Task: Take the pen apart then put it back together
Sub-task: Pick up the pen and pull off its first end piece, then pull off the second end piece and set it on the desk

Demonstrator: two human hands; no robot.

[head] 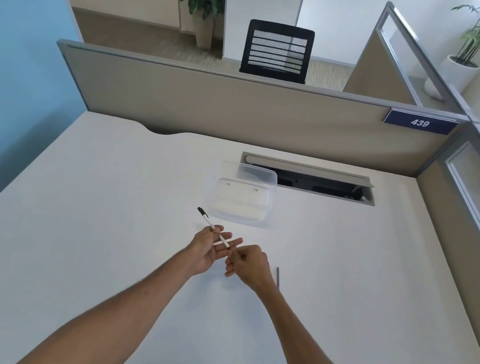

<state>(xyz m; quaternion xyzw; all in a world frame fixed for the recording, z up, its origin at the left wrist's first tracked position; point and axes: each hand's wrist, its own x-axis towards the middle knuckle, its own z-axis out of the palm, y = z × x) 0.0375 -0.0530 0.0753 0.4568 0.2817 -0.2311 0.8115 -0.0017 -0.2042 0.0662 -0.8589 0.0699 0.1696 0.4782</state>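
My left hand [206, 251] holds a white pen barrel [214, 230] with a black clicker end pointing up and to the left, a little above the white desk [97, 221]. My right hand [248, 265] is pinched at the barrel's near, lower end, fingers closed on a small part there that I cannot make out. A thin dark refill [278, 277] lies on the desk just right of my right wrist, apart from both hands.
A clear plastic box [242, 196] with its lid stands behind the hands. Further back, an open cable hatch [308, 178] is cut into the desk. Grey partitions [245, 109] close the back and right sides; a blue wall is at the left.
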